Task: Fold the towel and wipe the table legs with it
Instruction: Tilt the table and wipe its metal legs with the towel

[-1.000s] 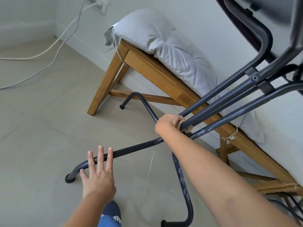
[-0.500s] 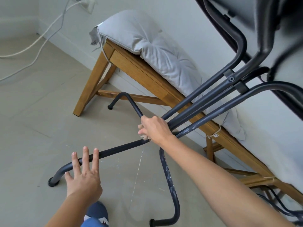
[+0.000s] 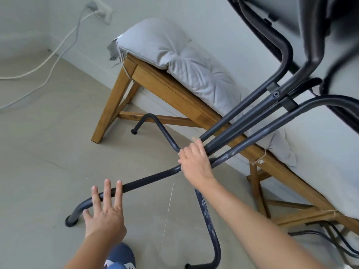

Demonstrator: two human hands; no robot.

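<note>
Black metal tube table legs (image 3: 147, 179) run from the tilted dark table top (image 3: 291, 16) at the upper right down to the grey floor. My right hand (image 3: 196, 164) lies over the spot where the tubes cross, fingers curled onto them. The towel is hidden under that palm; no cloth shows now. Lower left, my left hand (image 3: 104, 218) is open with fingers spread, in front of the lowest tube near its foot (image 3: 71, 222), holding nothing.
A wooden bench (image 3: 165, 84) with a grey cushion (image 3: 184, 59) stands along the white wall behind the legs. White cables (image 3: 48, 63) run across the floor to a wall socket (image 3: 103, 12). Dark cables (image 3: 330, 235) lie under the bench's right end. My blue slipper (image 3: 120, 257) is below.
My right hand went from a tight fist on the tubes to a flatter grip over their crossing, shifting slightly down the tubes. A sliver of pale cloth seen earlier is now covered. My left hand stayed open.
</note>
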